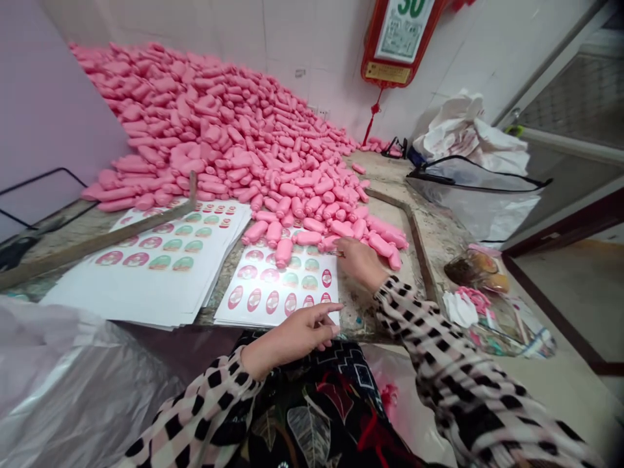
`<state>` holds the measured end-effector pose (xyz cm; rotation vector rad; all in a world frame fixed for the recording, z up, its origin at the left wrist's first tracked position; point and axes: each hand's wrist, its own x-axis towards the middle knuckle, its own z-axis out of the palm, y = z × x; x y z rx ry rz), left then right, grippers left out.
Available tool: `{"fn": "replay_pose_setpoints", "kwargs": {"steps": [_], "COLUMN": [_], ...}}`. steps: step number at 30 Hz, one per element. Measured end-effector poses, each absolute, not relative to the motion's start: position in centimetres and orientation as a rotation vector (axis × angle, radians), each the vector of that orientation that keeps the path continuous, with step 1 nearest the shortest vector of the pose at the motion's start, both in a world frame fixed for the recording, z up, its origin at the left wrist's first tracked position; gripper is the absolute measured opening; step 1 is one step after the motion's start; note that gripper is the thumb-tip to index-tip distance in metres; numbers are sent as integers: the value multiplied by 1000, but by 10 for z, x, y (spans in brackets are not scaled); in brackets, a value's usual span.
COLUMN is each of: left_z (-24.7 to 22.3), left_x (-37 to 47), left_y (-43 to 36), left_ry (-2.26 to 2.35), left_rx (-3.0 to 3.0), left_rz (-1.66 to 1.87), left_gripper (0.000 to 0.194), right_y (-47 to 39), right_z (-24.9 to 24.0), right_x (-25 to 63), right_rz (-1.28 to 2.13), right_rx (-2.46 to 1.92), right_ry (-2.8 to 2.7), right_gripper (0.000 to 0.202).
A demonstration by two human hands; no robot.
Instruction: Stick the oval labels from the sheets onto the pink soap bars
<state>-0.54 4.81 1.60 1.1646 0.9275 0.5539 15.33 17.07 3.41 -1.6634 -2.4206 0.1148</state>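
My left hand (298, 333) hovers over the front edge of a stack of sticker sheets (280, 286). Its index finger points right, the other fingers bend loosely, and nothing shows in it. Farther back, at the right edge of the sheets, my right hand (361, 263) has its fingers curled at the end of a small pink bottle (328, 244). The fingertips are partly hidden, but they appear to grip it. Pink and green labels cover the sheets, and several pink bottles (284, 253) lie across their far part. Behind them rises a large heap of similar bottles (209, 123).
Left of the sheets lies a second stack of label sheets (141, 292), with a wooden strip (107, 237) across it. A raised wooden edging (414, 227) runs along the right. Beyond it are a clear zip bag (478, 195) and small oddments (475, 302). A calendar (402, 39) hangs above.
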Motion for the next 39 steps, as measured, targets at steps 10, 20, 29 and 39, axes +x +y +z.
{"fn": "replay_pose_setpoints", "kwargs": {"steps": [10, 20, 29, 39], "left_z": [15, 10, 11, 4], "left_x": [-18, -13, -21, -11], "left_y": [54, 65, 74, 86], "left_ry": [994, 723, 1109, 1448], "left_rx": [918, 459, 875, 2167], "left_rz": [712, 1040, 960, 306], "left_gripper": [46, 34, 26, 40], "right_y": [183, 87, 116, 130], "right_z": [25, 22, 5, -5], "right_x": [143, 123, 165, 158], "right_rz": [510, 1703, 915, 177], "right_rx": [-1401, -1087, -1466, -1854], "right_ry": [-2267, -1274, -1848, -2187], "right_gripper": [36, 45, 31, 22]}}
